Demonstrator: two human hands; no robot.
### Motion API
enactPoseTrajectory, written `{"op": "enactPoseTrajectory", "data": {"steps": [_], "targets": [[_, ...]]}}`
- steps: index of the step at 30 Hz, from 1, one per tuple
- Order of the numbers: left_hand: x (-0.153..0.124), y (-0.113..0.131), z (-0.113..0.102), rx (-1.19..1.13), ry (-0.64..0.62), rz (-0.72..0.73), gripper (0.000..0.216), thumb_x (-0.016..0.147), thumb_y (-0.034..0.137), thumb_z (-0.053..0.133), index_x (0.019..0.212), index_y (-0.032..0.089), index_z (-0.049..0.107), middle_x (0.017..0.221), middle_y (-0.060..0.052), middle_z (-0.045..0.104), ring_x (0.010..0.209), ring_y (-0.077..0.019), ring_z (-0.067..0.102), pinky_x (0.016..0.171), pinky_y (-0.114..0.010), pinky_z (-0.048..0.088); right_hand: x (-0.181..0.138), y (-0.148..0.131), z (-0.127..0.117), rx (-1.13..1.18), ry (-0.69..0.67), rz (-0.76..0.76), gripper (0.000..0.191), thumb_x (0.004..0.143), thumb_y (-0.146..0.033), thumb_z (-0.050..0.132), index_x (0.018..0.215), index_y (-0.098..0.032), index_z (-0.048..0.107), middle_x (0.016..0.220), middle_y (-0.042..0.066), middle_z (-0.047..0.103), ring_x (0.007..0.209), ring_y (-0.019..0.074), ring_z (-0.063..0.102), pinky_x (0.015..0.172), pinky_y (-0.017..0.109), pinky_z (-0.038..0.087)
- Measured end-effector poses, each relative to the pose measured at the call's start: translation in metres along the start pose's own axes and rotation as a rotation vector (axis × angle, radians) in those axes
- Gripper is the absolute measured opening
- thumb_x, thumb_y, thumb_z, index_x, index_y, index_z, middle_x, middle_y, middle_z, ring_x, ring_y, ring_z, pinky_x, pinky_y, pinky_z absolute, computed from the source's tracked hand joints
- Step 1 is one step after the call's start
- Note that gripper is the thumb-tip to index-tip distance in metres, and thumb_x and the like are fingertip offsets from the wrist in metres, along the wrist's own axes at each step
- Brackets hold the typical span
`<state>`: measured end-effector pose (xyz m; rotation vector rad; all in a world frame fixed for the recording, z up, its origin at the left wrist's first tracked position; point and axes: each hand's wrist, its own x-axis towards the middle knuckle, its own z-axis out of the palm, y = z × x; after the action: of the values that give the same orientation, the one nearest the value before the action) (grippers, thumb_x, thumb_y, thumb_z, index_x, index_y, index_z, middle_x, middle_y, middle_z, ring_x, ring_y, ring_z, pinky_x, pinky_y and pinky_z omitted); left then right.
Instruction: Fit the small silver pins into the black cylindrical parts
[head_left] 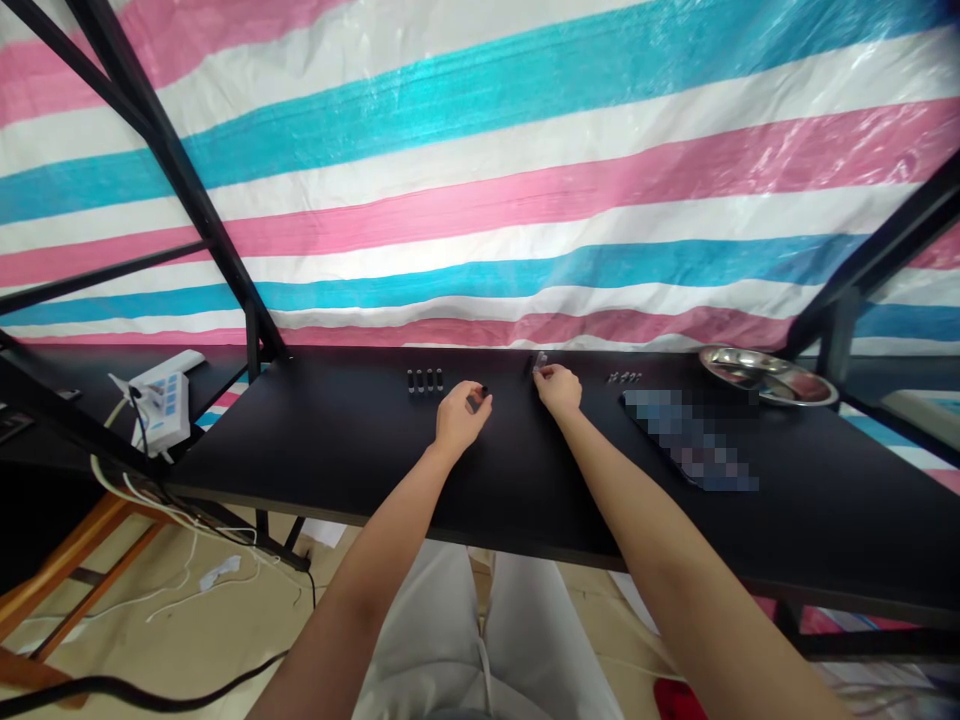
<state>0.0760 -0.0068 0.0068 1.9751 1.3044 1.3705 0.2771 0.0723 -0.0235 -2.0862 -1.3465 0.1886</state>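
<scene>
Showing at the near edge, pale trousers [420,620] are sitting below a black table [322,440], and both bare forearms are reaching over it. On the right, a flat dark object [686,440], its surface blurred out, is lying on the tabletop. Toward the middle, the left hand [463,415] is hovering with thumb and forefinger curled close; a dark spot is showing at the tips, but I cannot tell whether they are gripping anything. Farther right, the right hand [559,388] is pinching a small clear piece [541,361], partly hidden by its fingers, near the table's far edge. Four small dark cylinders [425,380] are standing in a row, left of the left hand. Small silvery pieces [624,377] are lying right of the right hand, and a metal plate [780,380] is resting at far right. Beyond everything, a striped sheet [480,210] is hanging.
</scene>
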Motion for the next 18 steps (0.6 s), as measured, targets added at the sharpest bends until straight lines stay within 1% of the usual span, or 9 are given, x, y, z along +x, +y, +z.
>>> {"op": "enactPoseTrajectory", "data": {"steps": [7, 13, 18], "targets": [[0.0, -0.0011, 0.0009, 0.016, -0.001, -0.014, 0.014, 0.076, 0.028, 0.056, 0.086, 0.019, 0.057, 0.075, 0.002, 0.059, 0.047, -0.0052, 0.041, 0.056, -0.021, 0.038, 0.0011, 0.005, 0.0049, 0.026, 0.054, -0.025, 0.022, 0.075, -0.03, 0.053, 0.087, -0.017, 0.067, 0.083, 0.01, 0.068, 0.082, 0.0221, 0.062, 0.075, 0.032, 0.044], [0.0002, -0.0027, 0.0013, -0.005, 0.014, 0.004, 0.014, 0.075, 0.028, 0.056, 0.085, 0.018, 0.056, 0.073, 0.002, 0.058, 0.047, -0.005, 0.041, 0.056, -0.021, 0.038, -0.0001, 0.0043, 0.0031, -0.01, 0.017, -0.032, 0.024, 0.074, -0.025, 0.053, 0.091, -0.016, 0.067, 0.089, 0.011, 0.068, 0.087, 0.024, 0.062, 0.076, 0.032, 0.043], [0.0008, -0.0037, 0.0038, -0.05, 0.018, -0.088, 0.013, 0.073, 0.026, 0.057, 0.083, 0.018, 0.055, 0.07, 0.002, 0.057, 0.05, -0.0059, 0.043, 0.057, -0.021, 0.039, -0.0066, 0.0001, -0.0034, -0.034, -0.012, -0.031, 0.028, 0.075, -0.025, 0.053, 0.098, -0.014, 0.065, 0.092, 0.012, 0.068, 0.091, 0.0249, 0.06, 0.079, 0.034, 0.042]]}}
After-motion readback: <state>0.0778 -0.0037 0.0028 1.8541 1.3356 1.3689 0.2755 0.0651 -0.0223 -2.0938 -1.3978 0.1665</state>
